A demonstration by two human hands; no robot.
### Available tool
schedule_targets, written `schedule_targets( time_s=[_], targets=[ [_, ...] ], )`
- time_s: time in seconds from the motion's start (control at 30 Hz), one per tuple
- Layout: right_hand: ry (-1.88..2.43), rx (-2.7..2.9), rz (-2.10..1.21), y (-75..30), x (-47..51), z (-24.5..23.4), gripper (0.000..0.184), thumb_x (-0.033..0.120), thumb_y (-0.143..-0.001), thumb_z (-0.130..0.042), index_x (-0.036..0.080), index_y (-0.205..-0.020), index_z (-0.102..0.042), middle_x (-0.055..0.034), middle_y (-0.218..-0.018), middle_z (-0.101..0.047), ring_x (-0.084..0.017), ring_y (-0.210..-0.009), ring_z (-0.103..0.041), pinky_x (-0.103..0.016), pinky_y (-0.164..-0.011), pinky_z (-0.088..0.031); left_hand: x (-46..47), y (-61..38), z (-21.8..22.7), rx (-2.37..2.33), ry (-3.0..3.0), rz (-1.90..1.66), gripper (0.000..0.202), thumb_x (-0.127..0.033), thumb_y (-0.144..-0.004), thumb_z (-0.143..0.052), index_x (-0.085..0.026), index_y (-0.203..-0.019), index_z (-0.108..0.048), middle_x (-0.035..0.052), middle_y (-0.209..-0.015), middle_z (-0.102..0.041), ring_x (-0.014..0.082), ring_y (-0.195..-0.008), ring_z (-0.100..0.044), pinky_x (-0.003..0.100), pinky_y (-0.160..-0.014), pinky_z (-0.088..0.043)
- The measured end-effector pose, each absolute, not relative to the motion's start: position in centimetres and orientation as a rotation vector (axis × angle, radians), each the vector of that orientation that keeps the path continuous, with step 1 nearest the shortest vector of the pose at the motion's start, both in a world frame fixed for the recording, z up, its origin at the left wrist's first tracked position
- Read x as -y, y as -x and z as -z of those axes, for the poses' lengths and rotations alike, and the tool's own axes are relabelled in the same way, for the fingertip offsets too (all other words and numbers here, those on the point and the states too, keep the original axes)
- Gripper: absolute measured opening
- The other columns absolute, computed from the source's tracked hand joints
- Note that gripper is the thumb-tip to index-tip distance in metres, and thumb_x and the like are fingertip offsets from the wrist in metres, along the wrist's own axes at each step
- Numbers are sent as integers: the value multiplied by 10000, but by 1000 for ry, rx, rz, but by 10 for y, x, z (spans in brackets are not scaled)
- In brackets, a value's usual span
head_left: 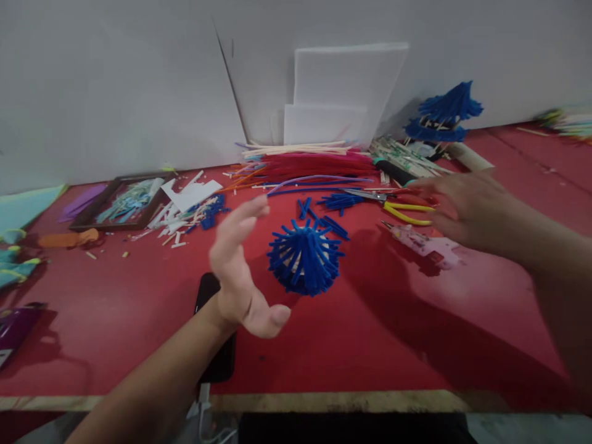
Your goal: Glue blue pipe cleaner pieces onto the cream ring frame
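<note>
A small cone of blue pipe-cleaner pieces (pixel 306 258), laid like a thatched roof over a pale base, stands on the red table. Just left of it, my left hand (pixel 243 274) curves with fingers and thumb apart, holding nothing and not touching it. My right hand (pixel 456 206), blurred, is over the tools at the right, its thumb apart from its outstretched fingers. By its fingertips are scissors with yellow handles (pixel 407 213) and a tool with a black and teal handle (pixel 393 171). Below lies a pink glue gun (pixel 423 243). Cut blue pipe-cleaner pieces (pixel 335 227) lie behind the cone.
Pink and red pipe cleaners (pixel 319 165) lie along the wall. A larger blue-roofed model (pixel 444 114) stands back right. At left are a brown tray (pixel 121 227), paper scraps (pixel 192 196) and an orange tool (pixel 67 238). A black phone (pixel 217 364) is under my left wrist.
</note>
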State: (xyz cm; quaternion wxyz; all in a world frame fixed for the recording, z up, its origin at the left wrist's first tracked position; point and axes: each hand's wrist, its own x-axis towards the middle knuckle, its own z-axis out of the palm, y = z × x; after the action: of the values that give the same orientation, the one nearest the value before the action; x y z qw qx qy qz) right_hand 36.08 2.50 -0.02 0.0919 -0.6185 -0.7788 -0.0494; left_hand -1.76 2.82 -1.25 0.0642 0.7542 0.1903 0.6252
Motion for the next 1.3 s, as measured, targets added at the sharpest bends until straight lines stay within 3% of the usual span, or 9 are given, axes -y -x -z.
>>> schedule_targets(
  time_s=[0.1,0.2,0.3,0.43,0.7,0.9,1.13,1.2,1.3],
  targets=[
    [1864,2332,68,-303,-46,-11,372,340,-1026,-530,171,-1349,-602,-134,-1242,-686,-265,-1171,-649,-501,-1029,-542,-37,15,-15,-355,-2292,-2130,707,-752,-864,-626,-386,-1463,-542,25,-1381,-633,272,-1264,-637,439,-974,-606],
    [1884,2482,-132,-250,-68,-5,422,452,-995,-656,178,-1314,-621,-101,-1326,-643,-235,-1157,-654,-474,-979,-589,-41,17,-49,-389,-2458,-1925,617,-492,-857,-783,-278,-1411,-619,71,-1322,-683,289,-1240,-661,438,-992,-600],
    [1958,2536,-284,-221,-84,9,425,448,-996,-656,184,-1327,-615,-102,-1333,-640,-232,-1151,-657,-464,-967,-596,-47,20,-77,-403,-2526,-1853,371,-317,-978,-715,-257,-1339,-652,28,-1099,-751,184,-955,-754,350,-831,-634],
    [2069,2508,-374,-212,-93,21,447,446,-985,-673,173,-1334,-611,-112,-1338,-636,-240,-1163,-654,-465,-973,-593,-56,18,-97,-265,-2389,-1953,277,-409,-982,-745,-230,-1191,-711,-24,-970,-727,107,-830,-752,267,-719,-604],
    [2088,2480,-478,-217,-94,22,434,449,-992,-662,184,-1332,-613,-104,-1340,-636,-238,-1164,-653,-467,-975,-592,-46,12,-96,-644,-2397,-1719,187,-421,-1027,-669,-243,-1017,-723,-23,-851,-753,108,-742,-726,316,-694,-575],
    [2022,2370,-613,-225,-88,28,422,452,-995,-657,190,-1324,-619,-100,-1342,-636,-238,-1165,-652,-465,-977,-592,-48,4,-87,-538,-2440,-1718,244,-468,-1012,-676,-229,-988,-714,-28,-812,-739,106,-710,-728,276,-644,-574],
    [1729,1965,-732,-231,-82,18,413,459,-999,-650,191,-1313,-626,-101,-1340,-636,-230,-1152,-652,-459,-972,-594,-37,-5,-84,-847,-2395,-1396,50,-265,-993,-665,-241,-970,-703,2,-922,-794,162,-865,-769,329,-848,-634],
    [1565,1807,-789,-231,-74,1,339,428,-1009,-634,176,-1236,-636,-78,-1197,-680,-186,-1017,-675,-398,-885,-609,-38,-6,-82,-847,-2395,-1336,72,-229,-969,-674,-231,-1029,-714,24,-1032,-807,172,-948,-774,325,-895,-640],
    [1260,1622,-977,-226,-53,-31,91,283,-997,-538,206,-997,-586,19,-792,-649,-97,-675,-606,-258,-672,-560,-39,-9,-80,-840,-2355,-1223,250,-266,-952,-710,-237,-1200,-702,43,-1129,-801,185,-1008,-774,317,-895,-648]
  ],
)
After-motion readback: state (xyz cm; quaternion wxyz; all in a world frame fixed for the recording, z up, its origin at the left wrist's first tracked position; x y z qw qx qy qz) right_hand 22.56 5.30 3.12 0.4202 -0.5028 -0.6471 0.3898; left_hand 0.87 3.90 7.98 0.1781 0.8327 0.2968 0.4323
